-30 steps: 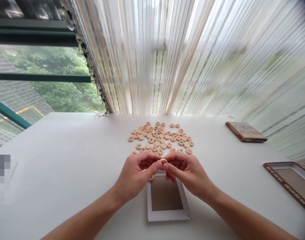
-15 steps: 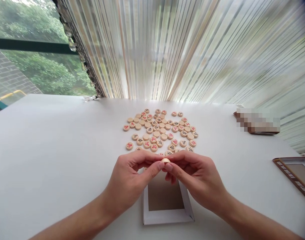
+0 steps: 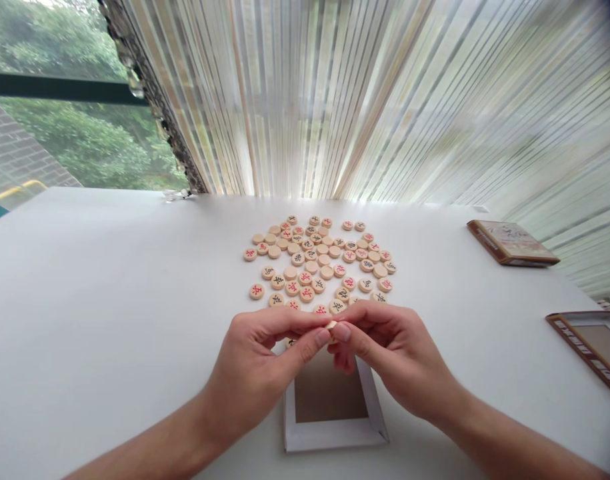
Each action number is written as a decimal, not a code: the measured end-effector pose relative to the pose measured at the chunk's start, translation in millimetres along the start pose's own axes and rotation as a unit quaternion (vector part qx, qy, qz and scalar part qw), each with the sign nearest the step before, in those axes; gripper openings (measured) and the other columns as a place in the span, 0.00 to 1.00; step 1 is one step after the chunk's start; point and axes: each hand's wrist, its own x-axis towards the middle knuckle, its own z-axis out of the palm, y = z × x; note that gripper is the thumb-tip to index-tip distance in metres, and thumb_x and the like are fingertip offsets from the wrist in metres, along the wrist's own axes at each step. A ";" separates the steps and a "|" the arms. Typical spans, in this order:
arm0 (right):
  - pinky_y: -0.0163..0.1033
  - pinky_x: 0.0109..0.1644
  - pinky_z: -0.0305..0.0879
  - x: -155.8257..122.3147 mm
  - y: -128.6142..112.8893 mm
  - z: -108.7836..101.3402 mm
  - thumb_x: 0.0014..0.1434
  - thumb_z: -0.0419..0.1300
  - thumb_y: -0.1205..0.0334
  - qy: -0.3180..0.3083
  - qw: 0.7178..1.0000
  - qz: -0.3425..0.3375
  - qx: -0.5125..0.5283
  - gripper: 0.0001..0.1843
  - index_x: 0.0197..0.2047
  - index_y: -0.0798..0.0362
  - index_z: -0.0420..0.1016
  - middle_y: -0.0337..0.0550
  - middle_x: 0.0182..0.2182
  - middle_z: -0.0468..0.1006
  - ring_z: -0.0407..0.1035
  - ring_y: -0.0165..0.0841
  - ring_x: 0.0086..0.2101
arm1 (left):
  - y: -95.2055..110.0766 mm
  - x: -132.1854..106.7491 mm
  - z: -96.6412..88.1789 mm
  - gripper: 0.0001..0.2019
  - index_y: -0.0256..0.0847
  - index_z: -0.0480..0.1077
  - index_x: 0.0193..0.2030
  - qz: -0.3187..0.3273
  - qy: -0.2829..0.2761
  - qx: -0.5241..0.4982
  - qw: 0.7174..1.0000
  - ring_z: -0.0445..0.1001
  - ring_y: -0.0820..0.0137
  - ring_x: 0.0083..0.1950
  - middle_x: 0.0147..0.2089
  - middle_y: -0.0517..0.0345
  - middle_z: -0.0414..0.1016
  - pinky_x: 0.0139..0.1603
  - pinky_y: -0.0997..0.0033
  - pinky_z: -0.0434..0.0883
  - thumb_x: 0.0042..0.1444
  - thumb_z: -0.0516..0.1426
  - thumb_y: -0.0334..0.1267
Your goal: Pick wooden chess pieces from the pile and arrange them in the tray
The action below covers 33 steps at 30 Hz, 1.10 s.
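Note:
My left hand (image 3: pixel 259 360) and my right hand (image 3: pixel 385 350) meet over the table, fingers pinched together on one small round wooden game piece (image 3: pixel 331 325). Only its pale edge shows between my fingertips. Just beyond my hands lies a spread of several wooden discs (image 3: pixel 319 263) marked with red or black characters, some blank side up. Under my hands sits a shallow white box tray (image 3: pixel 335 437) with a brown bottom; another disc (image 3: pixel 291 343) peeks out by its far left corner.
The white table (image 3: pixel 109 300) runs to a window on the left and striped curtains behind. A closed printed box (image 3: pixel 511 243) lies at the far right. A brown-rimmed open tray (image 3: pixel 592 347) sits at the right edge.
The view has tipped downward, so the discs sit higher and further from my hands. The piece between my fingers has turned from showing its red face to showing only its edge.

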 end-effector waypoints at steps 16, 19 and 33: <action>0.28 0.29 0.76 1.0 3.2 -4.8 0.61 0.75 0.61 -0.044 0.984 0.079 0.155 0.13 0.48 0.55 0.84 0.42 0.29 0.84 0.79 0.28 0.26 | 3.4 1.1 2.5 0.16 0.47 0.83 0.57 -0.093 -0.070 -0.195 0.974 0.88 0.63 0.39 0.41 0.55 0.89 0.48 0.64 0.87 0.64 0.66 0.29; 0.29 0.28 0.76 0.1 3.0 -3.8 0.58 0.77 0.62 -0.039 0.984 0.090 0.150 0.14 0.45 0.56 0.84 0.40 0.26 0.83 0.78 0.28 0.25 | 1.5 -0.9 1.1 0.17 0.48 0.83 0.58 -0.075 -0.063 -0.145 0.985 0.89 0.63 0.39 0.43 0.56 0.89 0.46 0.65 0.87 0.63 0.66 0.31; 0.24 0.17 0.63 1.2 0.4 0.8 0.44 0.83 0.61 -0.022 0.982 0.138 0.125 0.19 0.28 0.56 0.77 0.35 0.18 0.77 0.68 0.24 0.16 | 2.3 -6.6 -1.0 0.26 0.57 0.81 0.60 0.141 -0.050 0.138 0.979 0.87 0.73 0.37 0.42 0.66 0.89 0.43 0.82 0.80 0.61 0.66 0.23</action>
